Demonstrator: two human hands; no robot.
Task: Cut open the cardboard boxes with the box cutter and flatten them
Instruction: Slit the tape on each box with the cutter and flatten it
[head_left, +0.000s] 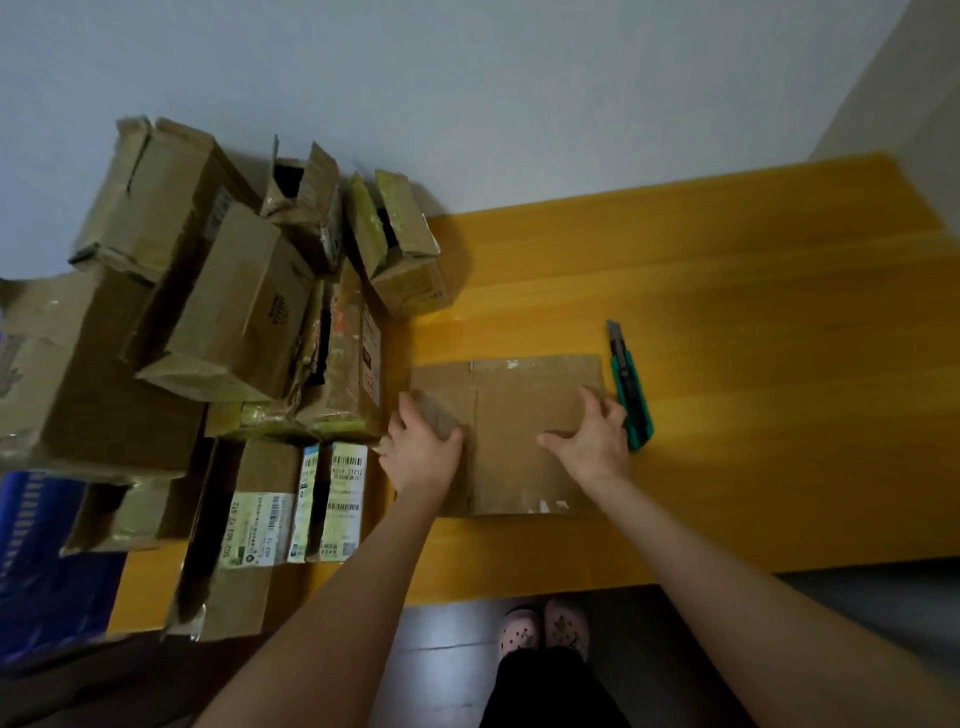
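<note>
Yellow wooden surface (727, 312) fills the middle and right. On its left side stands a pile of brown boxes (234, 312), most w/ flaps open. Near the front edge lies the flat box (509, 441), tape bits on it. Left hand (423, 457) grips its left flap, fingers partly hidden. Right hand (592, 436) presses it w/ fingers spread. Green box cutter (631, 389) lies just beside its right edge. A white label (343, 493) w/ barcodes reads approx. "AZ18 [TZ1]".

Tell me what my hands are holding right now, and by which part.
The left hand grips the flattened cardboard box by its left flap; the right hand only presses flat near its right edge. The box cutter lies unheld.
</note>
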